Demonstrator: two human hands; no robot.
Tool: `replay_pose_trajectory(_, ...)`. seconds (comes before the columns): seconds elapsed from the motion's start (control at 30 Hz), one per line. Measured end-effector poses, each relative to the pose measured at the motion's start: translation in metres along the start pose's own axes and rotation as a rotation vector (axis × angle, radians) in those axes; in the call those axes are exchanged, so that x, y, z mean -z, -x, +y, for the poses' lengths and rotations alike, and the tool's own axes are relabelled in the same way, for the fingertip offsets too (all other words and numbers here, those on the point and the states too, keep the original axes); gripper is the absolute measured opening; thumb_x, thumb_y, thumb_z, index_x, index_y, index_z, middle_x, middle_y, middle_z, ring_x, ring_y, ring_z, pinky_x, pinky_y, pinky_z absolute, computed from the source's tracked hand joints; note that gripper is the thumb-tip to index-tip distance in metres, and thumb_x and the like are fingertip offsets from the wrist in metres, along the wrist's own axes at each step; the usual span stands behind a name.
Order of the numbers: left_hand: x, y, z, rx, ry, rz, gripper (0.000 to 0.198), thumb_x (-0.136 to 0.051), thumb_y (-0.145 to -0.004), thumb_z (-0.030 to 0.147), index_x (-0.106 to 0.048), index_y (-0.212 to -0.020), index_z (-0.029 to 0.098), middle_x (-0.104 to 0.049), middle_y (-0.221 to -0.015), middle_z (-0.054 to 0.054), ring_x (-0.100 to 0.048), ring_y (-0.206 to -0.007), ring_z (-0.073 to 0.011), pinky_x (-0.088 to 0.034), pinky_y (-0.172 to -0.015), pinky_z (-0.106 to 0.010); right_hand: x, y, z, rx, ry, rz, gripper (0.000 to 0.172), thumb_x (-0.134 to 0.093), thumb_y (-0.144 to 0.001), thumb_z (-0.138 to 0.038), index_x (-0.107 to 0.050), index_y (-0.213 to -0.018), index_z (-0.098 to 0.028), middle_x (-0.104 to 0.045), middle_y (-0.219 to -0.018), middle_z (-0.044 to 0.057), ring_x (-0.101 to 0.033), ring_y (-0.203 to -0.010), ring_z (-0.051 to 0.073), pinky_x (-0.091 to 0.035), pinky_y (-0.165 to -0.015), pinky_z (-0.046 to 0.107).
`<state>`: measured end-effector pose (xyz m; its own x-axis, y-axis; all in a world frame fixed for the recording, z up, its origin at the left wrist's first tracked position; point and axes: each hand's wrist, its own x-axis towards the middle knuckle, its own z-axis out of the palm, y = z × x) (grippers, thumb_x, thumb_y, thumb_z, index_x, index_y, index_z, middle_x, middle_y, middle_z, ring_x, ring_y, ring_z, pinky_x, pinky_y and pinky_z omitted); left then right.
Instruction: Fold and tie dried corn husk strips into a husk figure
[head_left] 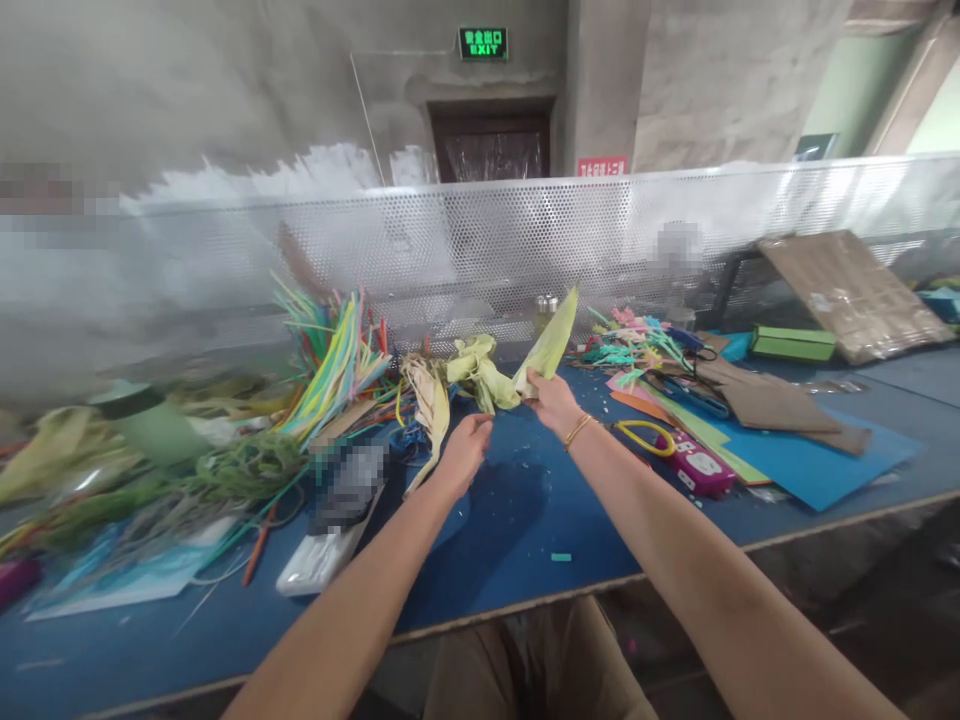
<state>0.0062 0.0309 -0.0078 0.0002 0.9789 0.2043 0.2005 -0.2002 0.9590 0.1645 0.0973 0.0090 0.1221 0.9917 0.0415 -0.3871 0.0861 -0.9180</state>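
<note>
My right hand [553,400] is closed around the base of a pale green corn husk [553,338], whose pointed tip rises up and to the right. Beside it my left hand [466,455] has its fingers curled together; whether anything small is between them I cannot make out. Just behind my left fingers lies a crumpled bunch of green husks [480,372], close to the right hand. A drier, straw-coloured husk [429,395] hangs toward the front, to the left of my left hand.
Colourful pipe cleaners [341,355] stand at left, near a green-lidded cup [154,425] and green netting [255,465]. Yellow-handled scissors [645,437], a magenta box [697,465], blue paper [825,470] and cardboard [772,395] lie right. A perforated metal screen [510,235] runs behind the blue table.
</note>
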Motion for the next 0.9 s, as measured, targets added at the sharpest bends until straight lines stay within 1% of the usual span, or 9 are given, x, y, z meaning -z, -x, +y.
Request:
replay_pose_trajectory(0.07, 0.007, -0.009, 0.001, -0.065, -0.032, 0.042, 0.031, -0.049, -0.085, 0.038, -0.065, -0.1, 0.016, -0.04, -0.054, 0.005, -0.039, -0.048, -0.0117, -0.031, -0.049, -0.023, 0.009, 0.002, -0.002, -0.019, 0.042, -0.029, 0.024, -0.075, -0.072, -0.028, -0.057, -0.085, -0.018, -0.065, -0.065, -0.001, -0.057, -0.054, 0.011, -0.047, -0.048, 0.021)
replay_pose_trajectory(0.17, 0.012, -0.027, 0.007, -0.145, -0.132, 0.156, 0.037, -0.066, -0.074, 0.048, -0.066, -0.096, 0.018, -0.062, -0.073, -0.002, -0.057, -0.068, -0.0175, -0.041, -0.062, -0.027, 0.006, 0.014, 0.004, -0.064, 0.11, -0.165, 0.031, -0.082, -0.062, -0.025, -0.06, -0.081, -0.016, -0.065, -0.064, 0.0, -0.056, -0.051, 0.011, -0.046, -0.045, 0.022)
replay_pose_trajectory(0.3, 0.007, -0.039, 0.007, -0.06, 0.045, 0.13, 0.045, -0.073, -0.066, 0.05, -0.067, -0.094, 0.015, -0.071, -0.085, -0.008, -0.064, -0.077, -0.0241, -0.047, -0.066, -0.031, -0.01, 0.031, 0.019, -0.065, 0.199, -0.323, 0.039, -0.086, -0.054, -0.027, -0.059, -0.08, -0.018, -0.063, -0.063, -0.004, -0.056, -0.05, 0.01, -0.047, -0.045, 0.021)
replay_pose_trajectory(0.43, 0.003, -0.034, -0.001, -0.036, 0.278, 0.122, 0.049, -0.078, -0.06, 0.045, -0.068, -0.095, 0.013, -0.072, -0.082, -0.009, -0.066, -0.072, -0.0235, -0.051, -0.066, -0.033, -0.013, 0.032, 0.023, -0.1, 0.131, -0.329, 0.035, -0.082, -0.061, -0.037, -0.055, -0.075, -0.019, -0.058, -0.059, -0.005, -0.054, -0.05, 0.01, -0.051, -0.049, 0.023)
replay_pose_trajectory(0.57, 0.007, -0.03, -0.004, -0.03, 0.402, 0.044, 0.055, -0.076, -0.061, 0.054, -0.067, -0.098, 0.013, -0.072, -0.079, -0.008, -0.066, -0.071, -0.0231, -0.051, -0.068, -0.034, -0.01, 0.031, 0.024, -0.173, 0.107, -0.421, 0.031, -0.07, -0.073, -0.045, -0.061, -0.085, -0.018, -0.066, -0.071, 0.002, -0.06, -0.058, 0.014, -0.054, -0.053, 0.03)
replay_pose_trajectory(0.67, 0.013, -0.033, -0.007, -0.1, 0.232, 0.142, 0.053, -0.066, -0.069, 0.064, -0.067, -0.087, 0.014, -0.068, -0.07, -0.007, -0.064, -0.071, -0.0227, -0.048, -0.067, -0.031, -0.009, 0.03, 0.028, -0.089, 0.228, -0.357, 0.033, -0.074, -0.068, -0.045, -0.059, -0.079, -0.018, -0.063, -0.067, 0.001, -0.058, -0.056, 0.014, -0.052, -0.053, 0.029)
replay_pose_trajectory(0.77, 0.019, -0.038, -0.012, -0.136, -0.048, 0.293, 0.048, -0.058, -0.075, 0.064, -0.062, -0.068, 0.016, -0.061, -0.06, -0.006, -0.06, -0.067, -0.0221, -0.044, -0.062, -0.03, -0.006, 0.023, 0.031, 0.154, 0.437, -0.205, 0.036, -0.078, -0.06, -0.043, -0.052, -0.065, -0.019, -0.054, -0.059, -0.004, -0.051, -0.052, 0.01, -0.047, -0.05, 0.024)
replay_pose_trajectory(0.83, 0.024, -0.041, -0.015, -0.144, -0.2, 0.369, 0.045, -0.054, -0.079, 0.06, -0.057, -0.06, 0.018, -0.056, -0.055, -0.004, -0.056, -0.063, -0.021, -0.041, -0.059, -0.03, -0.003, 0.018, 0.031, 0.244, 0.548, -0.17, 0.035, -0.074, -0.064, -0.044, -0.049, -0.06, -0.019, -0.05, -0.055, -0.005, -0.047, -0.049, 0.009, -0.044, -0.048, 0.022)
replay_pose_trajectory(0.9, 0.026, -0.043, -0.017, -0.144, -0.26, 0.419, 0.043, -0.052, -0.08, 0.056, -0.055, -0.057, 0.019, -0.053, -0.053, -0.003, -0.054, -0.061, -0.0204, -0.039, -0.058, -0.03, -0.001, 0.015, 0.03, 0.243, 0.61, -0.209, 0.035, -0.068, -0.07, -0.044, -0.049, -0.057, -0.019, -0.048, -0.053, -0.004, -0.047, -0.047, 0.01, -0.043, -0.046, 0.023)
